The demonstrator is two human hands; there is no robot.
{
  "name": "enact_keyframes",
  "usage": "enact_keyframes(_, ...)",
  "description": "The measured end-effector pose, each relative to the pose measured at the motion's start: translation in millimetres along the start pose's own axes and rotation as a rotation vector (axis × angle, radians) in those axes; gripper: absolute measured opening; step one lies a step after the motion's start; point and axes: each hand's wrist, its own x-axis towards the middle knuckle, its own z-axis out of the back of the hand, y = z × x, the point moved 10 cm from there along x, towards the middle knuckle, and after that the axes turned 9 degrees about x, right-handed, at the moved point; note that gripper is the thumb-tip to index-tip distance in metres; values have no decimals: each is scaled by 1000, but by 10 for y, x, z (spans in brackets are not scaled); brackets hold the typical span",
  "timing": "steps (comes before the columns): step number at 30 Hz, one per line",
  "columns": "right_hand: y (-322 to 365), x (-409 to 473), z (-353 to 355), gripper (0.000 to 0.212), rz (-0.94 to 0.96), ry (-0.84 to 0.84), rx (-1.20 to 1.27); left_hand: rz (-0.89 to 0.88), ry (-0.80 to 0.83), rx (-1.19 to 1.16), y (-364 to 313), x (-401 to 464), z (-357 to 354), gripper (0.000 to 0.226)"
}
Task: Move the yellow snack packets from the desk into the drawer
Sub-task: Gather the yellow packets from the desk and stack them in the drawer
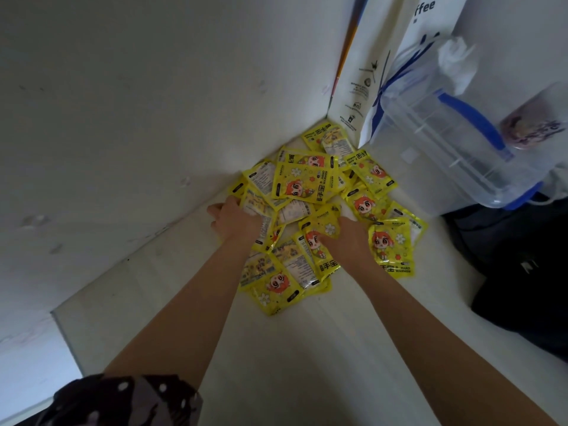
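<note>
Several yellow packets (304,182) with a red-haired cartoon figure lie in a loose heap in the far corner of the white desk (307,348). My left hand (235,219) reaches into the left side of the heap, fingers curled round packets by the wall. On the right of the heap, my right hand (345,233) has its fingers closed on a yellow packet (322,226). More packets (276,284) lie nearer to me between my forearms. No drawer is in view.
A white paper bag (378,56) leans in the corner behind the heap. To the right stands a clear plastic box (445,142) with blue handles, and a black bag (522,272) lies on the desk's right side. White walls bound the left and back.
</note>
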Motion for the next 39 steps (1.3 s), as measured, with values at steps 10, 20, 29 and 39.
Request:
enact_keyframes(10,11,-65,118,41,17,-101,-96,-19,-25,-149,99,-10,68,44)
enact_keyframes(20,-168,-261,386,31,61,-170,311,141,31,-657,780,-367,214,39)
enact_keyframes(29,-412,-410,147,31,-30,-61,370,259,156,-805,1215,-711,-28,59)
enact_keyframes(39,-256,-281,99,27,59,-27,203,165,43,-601,1041,-687,12,23)
